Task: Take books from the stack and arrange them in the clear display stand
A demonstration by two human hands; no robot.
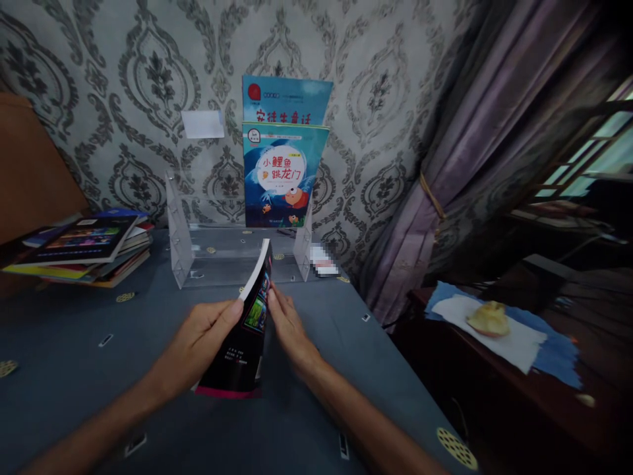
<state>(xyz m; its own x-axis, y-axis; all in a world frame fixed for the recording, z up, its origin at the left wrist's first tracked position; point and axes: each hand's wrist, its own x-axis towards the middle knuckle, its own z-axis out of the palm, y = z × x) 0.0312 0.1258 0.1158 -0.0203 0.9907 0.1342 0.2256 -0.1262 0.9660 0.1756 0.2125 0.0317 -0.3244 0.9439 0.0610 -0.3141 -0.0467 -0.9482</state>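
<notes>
Between my two hands a black book [242, 356] with a pink lower edge and small colour pictures is held tilted, its pale page edge facing up and left. My left hand [205, 336] grips its left side, thumb along the edge. My right hand [291, 330] presses on the right side with its fingers together. Beyond them stands a clear plastic rack [180, 241]. Two blue books stand at its right end, a front one [281, 178] with orange fish and a taller one [291, 99] behind it.
A stack of books [84, 247] lies at the left of the grey-blue tabletop [163, 316]. A small white card [324, 259] is by the rack's right end. Right of the table edge, a darker surface holds a half-eaten-looking item [489, 318] on white paper. A curtain [425, 204] hangs behind.
</notes>
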